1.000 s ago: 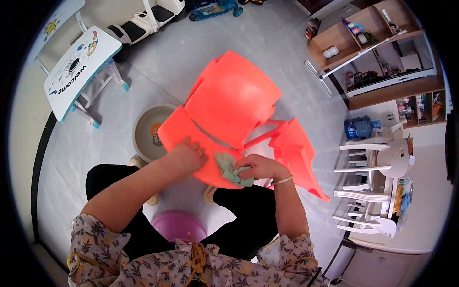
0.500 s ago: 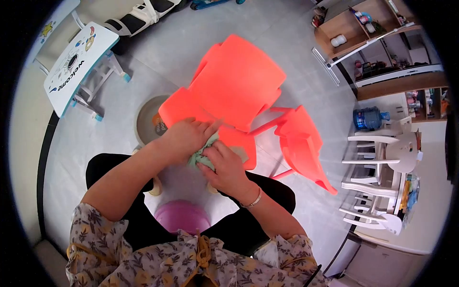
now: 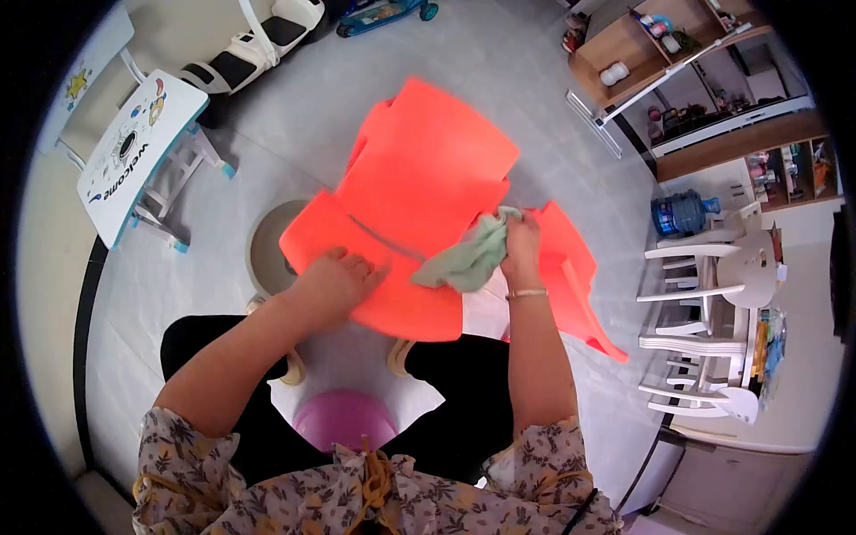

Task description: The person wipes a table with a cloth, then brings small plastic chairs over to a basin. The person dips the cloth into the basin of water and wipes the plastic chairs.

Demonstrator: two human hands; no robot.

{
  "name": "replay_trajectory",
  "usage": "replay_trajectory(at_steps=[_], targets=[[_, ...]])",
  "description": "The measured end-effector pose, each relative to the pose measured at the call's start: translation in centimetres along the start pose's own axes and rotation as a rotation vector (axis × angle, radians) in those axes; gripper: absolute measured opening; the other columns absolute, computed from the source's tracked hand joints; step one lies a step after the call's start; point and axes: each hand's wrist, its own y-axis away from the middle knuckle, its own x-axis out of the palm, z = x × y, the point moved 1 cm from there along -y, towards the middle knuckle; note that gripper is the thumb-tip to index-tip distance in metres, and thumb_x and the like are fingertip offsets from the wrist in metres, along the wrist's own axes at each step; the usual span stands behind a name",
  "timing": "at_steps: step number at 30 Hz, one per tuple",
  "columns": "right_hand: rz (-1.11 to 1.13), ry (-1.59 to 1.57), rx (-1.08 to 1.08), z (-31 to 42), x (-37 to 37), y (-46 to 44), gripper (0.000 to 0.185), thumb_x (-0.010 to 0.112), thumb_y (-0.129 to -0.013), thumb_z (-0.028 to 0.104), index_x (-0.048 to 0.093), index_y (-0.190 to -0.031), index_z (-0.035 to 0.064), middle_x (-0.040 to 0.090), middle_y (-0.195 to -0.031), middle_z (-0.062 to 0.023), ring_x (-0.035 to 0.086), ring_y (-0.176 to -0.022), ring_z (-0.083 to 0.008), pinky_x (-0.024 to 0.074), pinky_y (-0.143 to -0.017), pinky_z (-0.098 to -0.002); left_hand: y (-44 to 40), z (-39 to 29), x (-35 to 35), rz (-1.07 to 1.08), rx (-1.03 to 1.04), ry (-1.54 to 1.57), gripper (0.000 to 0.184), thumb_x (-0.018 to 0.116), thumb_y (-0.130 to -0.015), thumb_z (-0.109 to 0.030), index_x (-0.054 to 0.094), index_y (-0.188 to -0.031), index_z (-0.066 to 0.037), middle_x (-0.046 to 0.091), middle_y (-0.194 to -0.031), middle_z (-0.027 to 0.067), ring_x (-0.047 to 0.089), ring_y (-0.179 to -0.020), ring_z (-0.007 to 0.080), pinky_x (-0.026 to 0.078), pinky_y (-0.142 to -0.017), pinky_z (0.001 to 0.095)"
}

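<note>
A bright orange-red plastic chair [image 3: 428, 152] lies tilted in front of me. My left hand [image 3: 337, 283] rests on its lower panel with the fingers spread. On the right, my right hand [image 3: 522, 245] pinches a corner of a pale green cloth [image 3: 473, 254], which hangs loosely over the chair's right edge. Behind my right hand stands a second orange-red piece [image 3: 562, 276], partly covered by my hand and wrist.
A grey basin [image 3: 267, 254] is on the floor left of the chair, and a pink-purple tub [image 3: 346, 419] sits between my legs. A white small desk [image 3: 134, 156] stands at the left, white chairs [image 3: 704, 267] at the right, shelves [image 3: 642, 62] at the upper right.
Both hands came together on the cloth, then parted. My right hand has moved right and up with the cloth, now spread out. My left hand is back on the chair.
</note>
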Motion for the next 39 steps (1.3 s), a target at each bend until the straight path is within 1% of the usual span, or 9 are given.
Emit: replay_trajectory(at_steps=[4, 10, 13, 19, 23, 32, 34, 37, 39], targets=[[-0.370, -0.194, 0.133, 0.1, -0.5, -6.1, 0.034, 0.058, -0.090, 0.018, 0.056, -0.119, 0.0014, 0.063, -0.091, -0.0126, 0.064, -0.072, -0.0263, 0.0541, -0.065, -0.0383, -0.2, 0.5, -0.6, 0.063, 0.038, 0.008, 0.060, 0.065, -0.076, -0.015, 0.053, -0.133, -0.007, 0.059, -0.125, 0.0123, 0.055, -0.118, 0.0259, 0.041, -0.102, 0.0397], [-0.287, -0.222, 0.415, -2.2, 0.0, -10.2, 0.041, 0.060, -0.093, 0.044, 0.060, -0.112, 0.0078, 0.066, -0.097, -0.0107, 0.064, -0.068, -0.0285, 0.0547, -0.064, -0.0450, 0.2, 0.3, 2.7, 0.064, 0.101, -0.011, 0.050, 0.059, -0.083, -0.019, 0.054, -0.133, -0.013, 0.055, -0.133, 0.0110, 0.051, -0.126, 0.0256, 0.038, -0.103, 0.0454], [0.003, -0.253, 0.492, -4.3, -1.8, -12.6, 0.041, 0.061, -0.092, 0.042, 0.062, -0.115, 0.0084, 0.068, -0.102, -0.0099, 0.067, -0.080, -0.0282, 0.0564, -0.074, -0.0456, 0.5, -0.5, 2.1, 0.084, 0.085, -0.039, 0.052, 0.060, -0.084, -0.021, 0.053, -0.135, -0.012, 0.053, -0.137, 0.0111, 0.048, -0.129, 0.0269, 0.037, -0.105, 0.0486], [-0.016, -0.377, 0.244, -4.2, -0.7, -13.1, 0.039, 0.062, -0.091, 0.034, 0.062, -0.118, 0.0057, 0.068, -0.112, -0.0094, 0.066, -0.100, -0.0251, 0.0537, -0.090, -0.0423, 1.7, -0.7, -0.3, 0.166, 0.092, -0.019, 0.057, 0.058, -0.086, -0.020, 0.046, -0.141, -0.009, 0.049, -0.142, 0.0125, 0.047, -0.130, 0.0302, 0.034, -0.107, 0.0519], [0.033, -0.291, 0.284, 2.1, 0.9, -10.6, 0.038, 0.065, -0.087, 0.030, 0.062, -0.115, 0.0044, 0.068, -0.110, -0.0058, 0.066, -0.098, -0.0196, 0.0519, -0.089, -0.0375, 2.7, -1.2, 0.2, 0.172, 0.100, -0.032, 0.067, 0.063, -0.082, -0.024, 0.042, -0.145, -0.013, 0.044, -0.146, 0.0100, 0.041, -0.135, 0.0308, 0.033, -0.108, 0.0551], [-0.203, -0.387, -0.405, 17.3, 4.6, 0.2, 0.023, 0.065, -0.084, 0.015, 0.059, -0.101, 0.0002, 0.065, -0.090, -0.0095, 0.064, -0.079, -0.0185, 0.0530, -0.068, -0.0322, 0.9, 1.2, -2.5, -0.161, 0.001, -0.187, 0.065, 0.060, -0.086, -0.025, 0.039, -0.147, -0.015, 0.037, -0.151, 0.0113, 0.035, -0.140, 0.0265, 0.028, -0.112, 0.0548], [-0.140, -0.257, -0.750, 18.9, 5.8, 2.8, 0.017, 0.066, -0.083, 0.010, 0.059, -0.096, 0.0015, 0.064, -0.087, -0.0070, 0.062, -0.074, -0.0147, 0.0505, -0.065, -0.0293, 0.5, 2.4, -4.8, -0.304, -0.164, 0.109, 0.071, 0.066, -0.085, -0.025, 0.036, -0.148, -0.014, 0.036, -0.152, 0.0124, 0.038, -0.138, 0.0285, 0.030, -0.111, 0.0538], [-0.239, 0.066, -0.773, 19.2, 7.2, 5.4, 0.015, 0.068, -0.081, 0.008, 0.059, -0.092, 0.0037, 0.063, -0.083, -0.0035, 0.059, -0.070, -0.0126, 0.0488, -0.064, -0.0279, 0.2, 4.1, -7.6, -0.583, -0.238, 0.552, 0.082, 0.074, -0.081, -0.023, 0.030, -0.150, -0.010, 0.034, -0.152, 0.0151, 0.042, -0.135, 0.0315, 0.036, -0.109, 0.0510], [-0.345, 0.342, -0.977, 17.6, 7.9, 5.2, 0.019, 0.072, -0.078, 0.009, 0.059, -0.091, 0.0047, 0.062, -0.080, -0.0011, 0.058, -0.069, -0.0110, 0.0492, -0.064, -0.0289, -0.5, 4.3, -9.2, -0.669, -0.238, 0.720, 0.082, 0.073, -0.082, -0.019, 0.029, -0.151, -0.009, 0.035, -0.151, 0.0152, 0.044, -0.134, 0.0310, 0.038, -0.107, 0.0475]])
